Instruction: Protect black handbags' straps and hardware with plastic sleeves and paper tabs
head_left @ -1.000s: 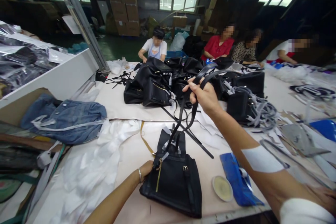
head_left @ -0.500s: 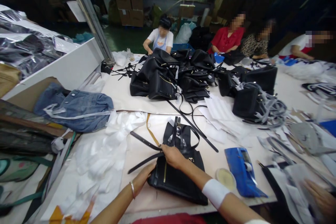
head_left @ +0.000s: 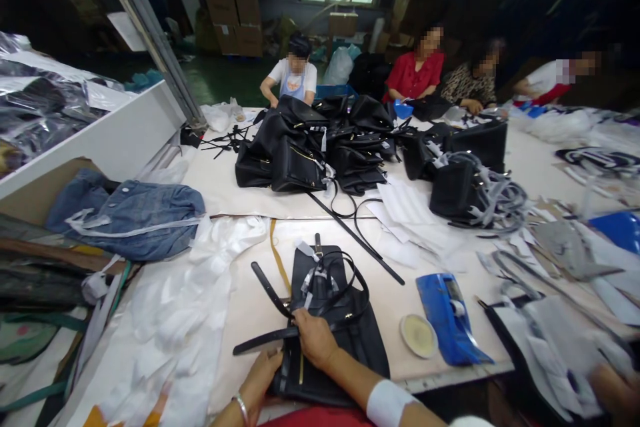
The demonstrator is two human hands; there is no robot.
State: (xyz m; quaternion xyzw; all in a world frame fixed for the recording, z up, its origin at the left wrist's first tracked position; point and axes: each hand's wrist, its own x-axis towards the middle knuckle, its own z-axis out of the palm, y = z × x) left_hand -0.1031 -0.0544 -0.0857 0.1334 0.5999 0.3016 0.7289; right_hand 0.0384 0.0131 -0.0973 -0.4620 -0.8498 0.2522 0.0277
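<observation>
A black backpack (head_left: pixel 345 347) with a gold zipper lies on the table right in front of me, its flap and straps toward the far side. My right hand (head_left: pixel 316 339) is closed around a black strap (head_left: pixel 265 340) over the bag's left part; the strap's free end sticks out to the left. Another strap end (head_left: pixel 270 287) rises above it. My left hand (head_left: pixel 264 373) grips the bag's lower left edge, with its fingertips partly hidden. A mustard strap (head_left: pixel 278 253) lies just beyond the bag.
Black bags (head_left: pixel 295 160) are heaped farther back. A round dish (head_left: pixel 419 336) and a blue holder (head_left: pixel 453 320) stand at the right. White wrapping (head_left: pixel 180 307) and a denim bag (head_left: pixel 130 213) lie left. A person's hand (head_left: pixel 615 390) is at the right edge, and several people sit across.
The backpack has come closer to my body. My right hand has moved down with the strap, which now crosses the bag. My view has shifted slightly to the right.
</observation>
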